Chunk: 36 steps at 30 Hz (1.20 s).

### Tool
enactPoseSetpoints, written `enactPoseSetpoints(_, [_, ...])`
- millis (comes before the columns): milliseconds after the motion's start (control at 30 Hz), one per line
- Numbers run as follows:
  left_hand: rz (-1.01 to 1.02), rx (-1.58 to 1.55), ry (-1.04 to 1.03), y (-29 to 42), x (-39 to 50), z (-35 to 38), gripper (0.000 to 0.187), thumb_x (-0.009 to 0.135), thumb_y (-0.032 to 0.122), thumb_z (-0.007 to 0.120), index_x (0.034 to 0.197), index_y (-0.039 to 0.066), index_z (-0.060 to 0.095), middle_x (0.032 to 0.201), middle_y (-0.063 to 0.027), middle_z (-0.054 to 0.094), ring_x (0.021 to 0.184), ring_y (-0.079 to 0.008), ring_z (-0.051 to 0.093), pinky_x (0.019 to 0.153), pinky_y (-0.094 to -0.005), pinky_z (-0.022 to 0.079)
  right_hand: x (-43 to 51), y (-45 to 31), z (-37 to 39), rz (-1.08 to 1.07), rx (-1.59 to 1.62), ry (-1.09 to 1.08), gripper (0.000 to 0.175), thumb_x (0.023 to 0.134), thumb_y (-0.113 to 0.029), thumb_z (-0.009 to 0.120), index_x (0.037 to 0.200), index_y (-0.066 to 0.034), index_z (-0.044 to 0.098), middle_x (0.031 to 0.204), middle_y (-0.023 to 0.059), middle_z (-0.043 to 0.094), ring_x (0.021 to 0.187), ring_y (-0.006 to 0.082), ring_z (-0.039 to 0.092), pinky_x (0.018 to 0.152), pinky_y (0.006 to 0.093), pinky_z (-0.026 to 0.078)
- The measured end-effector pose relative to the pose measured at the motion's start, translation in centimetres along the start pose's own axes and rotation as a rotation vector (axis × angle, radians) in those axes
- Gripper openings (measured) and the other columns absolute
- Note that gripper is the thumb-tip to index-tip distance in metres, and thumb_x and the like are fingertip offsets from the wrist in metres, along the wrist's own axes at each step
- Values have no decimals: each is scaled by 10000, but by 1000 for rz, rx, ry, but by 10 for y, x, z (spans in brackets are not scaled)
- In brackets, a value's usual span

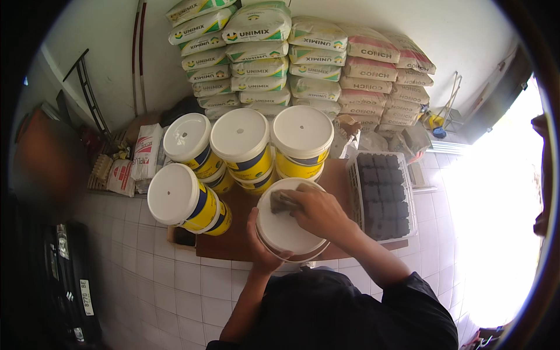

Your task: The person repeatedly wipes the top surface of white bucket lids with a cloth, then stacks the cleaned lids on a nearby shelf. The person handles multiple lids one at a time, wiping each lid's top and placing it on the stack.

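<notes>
A round white plastic pail lid (291, 234) tops the pail right in front of me, at the near edge of the brown table. My left hand (262, 245) grips the side of this pail, thumb at its near rim. Bunched in my right hand (317, 208) is a grey-brown cloth (280, 202), pressed to the lid's upper left part. Fingers hide some of the cloth. Behind stand stacked yellow, blue and white paint pails, with lids at the left (186, 135), middle (239, 144) and right (302, 142). Another stack (173, 205) sits at the table's left end.
A white plastic crate (411, 197) of dark grey blocks (385, 192) occupies the right end of the brown table (243, 249). Unimix sacks (258, 26) and Conch sacks (372, 48) are piled against the wall. A black car (70, 280) is at the left.
</notes>
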<state>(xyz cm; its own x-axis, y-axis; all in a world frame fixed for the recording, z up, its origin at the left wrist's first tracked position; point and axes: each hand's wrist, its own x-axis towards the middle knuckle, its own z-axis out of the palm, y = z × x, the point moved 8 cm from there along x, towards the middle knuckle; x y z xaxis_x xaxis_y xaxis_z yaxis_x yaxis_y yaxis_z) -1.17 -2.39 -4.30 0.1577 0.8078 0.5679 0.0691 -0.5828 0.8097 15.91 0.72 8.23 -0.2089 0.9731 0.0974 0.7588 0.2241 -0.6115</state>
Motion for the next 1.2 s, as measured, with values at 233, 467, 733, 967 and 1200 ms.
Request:
enactPoseSetpoints(233, [172, 323, 107, 12, -7, -7, 1547, 764, 772, 880, 1718, 49, -100, 1760, -355, 84, 1605, -519, 271, 1281, -623, 314, -24, -36, 52, -291, -208, -21, 568, 822, -152, 823, 1382, -182, 731, 1139, 97, 631, 1118, 301, 647, 866, 444, 595])
enactPoseSetpoints(467, [38, 176, -107, 18, 6, -3, 1368, 767, 657, 943, 1685, -33, 199, 1705, -324, 272, 1477, -447, 479, 1233, -553, 415, -57, -4, 5, -364, -135, -253, 345, 778, -125, 806, 1067, -295, 889, 1221, 31, 676, 1195, 269, 622, 1008, 426, 524])
enactPoseSetpoints(733, [-45, 280, -120, 39, 60, -10, 717, 938, 308, 869, 1521, 15, 573, 1238, -114, 780, 1155, -284, 724, 1103, -434, 513, -21, 39, -39, -251, -60, -248, 240, 819, -89, 759, 979, -214, 887, 1127, 37, 768, 1181, 268, 669, 1045, 397, 493])
enactPoseSetpoints(967, [-549, 60, -134, -1, 85, -9, 322, 996, 182, 780, 1310, 113, 759, 975, -61, 824, 879, -174, 761, 816, -367, 597, 55, 12, -56, -70, 46, 83, 409, 869, 58, 693, 1202, -121, 847, 1148, 120, 752, 1055, 324, 732, 969, 429, 567])
enactPoseSetpoints(1200, [-185, 153, -163, 3, 101, -12, 243, 921, 240, 884, 1081, 86, 784, 858, -68, 768, 657, -173, 640, 644, -352, 543, 159, -106, 52, -145, 343, -294, 482, 863, -53, 647, 1339, -26, 714, 1140, 209, 767, 1082, 351, 755, 984, 439, 586])
